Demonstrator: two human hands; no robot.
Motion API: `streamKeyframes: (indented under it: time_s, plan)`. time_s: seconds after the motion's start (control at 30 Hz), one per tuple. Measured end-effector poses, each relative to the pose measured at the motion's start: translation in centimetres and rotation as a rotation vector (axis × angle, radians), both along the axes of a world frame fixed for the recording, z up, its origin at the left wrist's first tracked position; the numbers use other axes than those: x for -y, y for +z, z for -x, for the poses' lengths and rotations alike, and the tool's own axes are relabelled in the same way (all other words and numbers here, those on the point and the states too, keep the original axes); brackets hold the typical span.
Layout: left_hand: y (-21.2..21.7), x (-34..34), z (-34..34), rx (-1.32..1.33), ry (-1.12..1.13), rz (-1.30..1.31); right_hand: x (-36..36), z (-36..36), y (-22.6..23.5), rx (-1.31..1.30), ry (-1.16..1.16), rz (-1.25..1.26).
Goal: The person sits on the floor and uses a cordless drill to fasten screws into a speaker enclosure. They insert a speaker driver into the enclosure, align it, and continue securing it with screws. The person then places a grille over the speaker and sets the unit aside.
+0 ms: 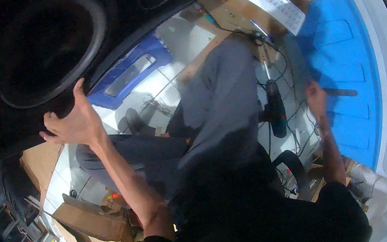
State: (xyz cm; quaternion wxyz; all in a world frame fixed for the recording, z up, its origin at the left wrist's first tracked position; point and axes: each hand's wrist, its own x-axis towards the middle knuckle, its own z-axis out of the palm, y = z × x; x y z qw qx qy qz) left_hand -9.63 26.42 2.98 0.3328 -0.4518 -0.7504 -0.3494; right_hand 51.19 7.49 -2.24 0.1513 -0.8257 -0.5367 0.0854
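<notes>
My left hand is open, its thumb and fingers spread, at the lower edge of a large black speaker cabinet with round cones. My thumb is close to the rim of the big cone; whether it touches is hard to tell. On the right, my right hand is closed around a dark bar-shaped tool. One end of it sticks out over a bright blue ribbed panel. Between my legs and that hand lies a long dark tool with a shiny metal shaft.
A blue-purple frame lies on the tiled floor by the cabinet. Dark cables tangle beside my knee. Farther off, cardboard carries a pale keyboard-like panel and a blue pen. Open cardboard boxes stand at lower left.
</notes>
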Motion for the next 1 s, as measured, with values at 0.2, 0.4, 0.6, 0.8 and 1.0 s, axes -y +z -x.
streamKeyframes:
  time_s: [0.2, 0.4, 0.6, 0.8, 1.0]
  plan:
    - [-0.1, -0.3, -0.8, -0.053, -0.030, -0.049, 10.3, 3.9, -6.7, -0.494, 0.373, 0.173]
    - [0.9, 0.4, -0.9, -0.011, -0.075, -0.070, 7.6, 10.9, -13.0, -0.535, 0.371, -0.276]
    - [1.2, 0.9, -1.1, 0.066, -0.113, -0.069, 6.1, 11.0, -17.0, -1.492, 0.104, -0.523]
    - [1.1, 0.7, -0.8, 0.057, -0.160, -0.130, 5.2, 8.6, -17.9, 0.109, 0.303, -0.345]
    - [0.7, 0.7, -0.6, 0.065, -0.201, -0.183, 5.5, 6.1, -4.7, 0.249, 0.320, -0.017]
